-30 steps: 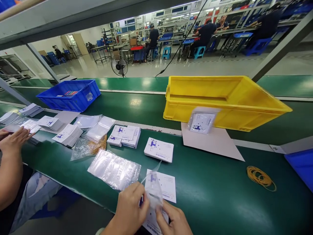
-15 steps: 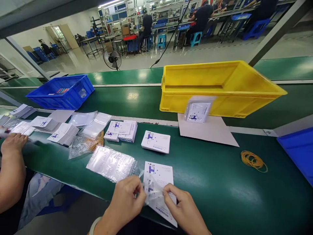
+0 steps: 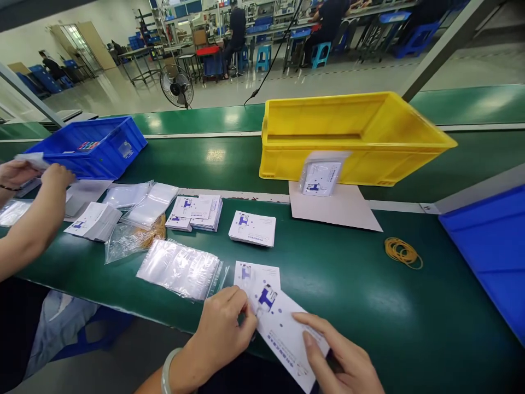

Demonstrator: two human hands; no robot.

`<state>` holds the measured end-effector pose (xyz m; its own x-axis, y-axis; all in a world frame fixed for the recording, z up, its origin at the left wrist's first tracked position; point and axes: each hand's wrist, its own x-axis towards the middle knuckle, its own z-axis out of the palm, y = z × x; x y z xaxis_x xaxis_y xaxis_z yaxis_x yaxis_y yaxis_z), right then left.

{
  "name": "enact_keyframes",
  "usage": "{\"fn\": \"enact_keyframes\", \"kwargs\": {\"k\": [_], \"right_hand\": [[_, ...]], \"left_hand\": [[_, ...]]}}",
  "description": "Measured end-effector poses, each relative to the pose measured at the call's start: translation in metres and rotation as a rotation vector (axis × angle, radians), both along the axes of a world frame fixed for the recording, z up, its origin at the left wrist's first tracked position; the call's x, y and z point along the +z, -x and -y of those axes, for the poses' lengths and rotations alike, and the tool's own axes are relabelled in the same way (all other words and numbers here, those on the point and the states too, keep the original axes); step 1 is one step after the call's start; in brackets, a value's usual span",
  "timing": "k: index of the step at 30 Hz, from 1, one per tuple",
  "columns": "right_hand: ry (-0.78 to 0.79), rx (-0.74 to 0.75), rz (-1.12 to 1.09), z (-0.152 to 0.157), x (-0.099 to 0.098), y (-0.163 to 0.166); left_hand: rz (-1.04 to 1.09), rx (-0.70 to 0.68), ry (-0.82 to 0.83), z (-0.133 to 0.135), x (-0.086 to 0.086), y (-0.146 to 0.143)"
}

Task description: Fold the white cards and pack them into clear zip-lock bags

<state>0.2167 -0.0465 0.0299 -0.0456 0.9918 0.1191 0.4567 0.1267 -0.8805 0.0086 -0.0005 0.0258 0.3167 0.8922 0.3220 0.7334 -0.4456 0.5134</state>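
My left hand (image 3: 229,323) is closed in a pinch on a clear plastic bag (image 3: 253,329), most of it hidden by the fingers and the card. Between the thumb and fingers of my right hand (image 3: 334,355) is a white card with purple print (image 3: 283,334), tilted, its upper end close to my left fingertips. Behind it, another printed sheet (image 3: 246,272) lies partly covered on the green bench. A pile of clear zip bags (image 3: 178,269) sits left of my hands. Farther back is a neat stack of printed cards (image 3: 252,229).
More card stacks (image 3: 194,210) and bagged rubber bands (image 3: 151,232) lie leftward. A yellow bin (image 3: 353,161) stands behind a filled bag (image 3: 322,176) on cardboard (image 3: 332,210). Loose rubber bands (image 3: 402,253) and a blue bin (image 3: 488,251) are rightward. A co-worker's hand (image 3: 57,178) works near another blue bin (image 3: 127,145).
My right hand has moved from the clear bag to the card, now raised and slanted. My left hand keeps its pinch. The co-worker's hands have risen toward the left blue bin.
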Motion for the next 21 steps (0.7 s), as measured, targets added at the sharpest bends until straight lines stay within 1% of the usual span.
{"fn": "enact_keyframes", "kwargs": {"k": [2,4,6,7,9,11,12,14,16,18,19,21], "right_hand": [[0.117,0.066,-0.06,-0.004,-0.004,0.012],[0.235,0.116,-0.131,-0.006,-0.006,0.023],[0.269,0.158,-0.242,-0.007,-0.006,0.029],[0.243,0.156,-0.306,-0.007,-0.005,0.03],[0.13,0.074,-0.394,-0.006,-0.004,0.029],[-0.005,-0.019,-0.375,-0.005,-0.004,0.028],[-0.058,-0.02,-0.321,-0.006,-0.005,0.029],[-0.161,0.079,-0.156,-0.007,-0.008,0.033],[-0.268,0.192,0.005,-0.01,-0.012,0.041],[-0.353,0.225,0.048,-0.013,-0.014,0.047],[-0.369,0.212,0.027,-0.014,-0.014,0.048],[-0.33,0.165,-0.038,-0.016,-0.011,0.048]], "left_hand": [[0.02,-0.045,-0.006,0.001,-0.001,-0.001],[0.055,-0.089,0.03,0.001,0.0,0.0],[0.126,-0.11,0.101,0.0,0.004,0.003],[0.178,-0.102,0.147,-0.001,0.007,0.006],[0.314,-0.061,0.244,-0.002,0.014,0.01],[0.484,-0.029,0.341,-0.004,0.02,0.014],[0.577,-0.036,0.392,-0.004,0.024,0.015],[0.752,-0.087,0.498,-0.003,0.029,0.015],[0.866,-0.161,0.574,-0.001,0.032,0.012],[0.865,-0.222,0.554,0.002,0.034,0.011],[0.825,-0.226,0.493,0.003,0.034,0.012],[0.693,-0.15,0.3,0.003,0.033,0.016]]}}
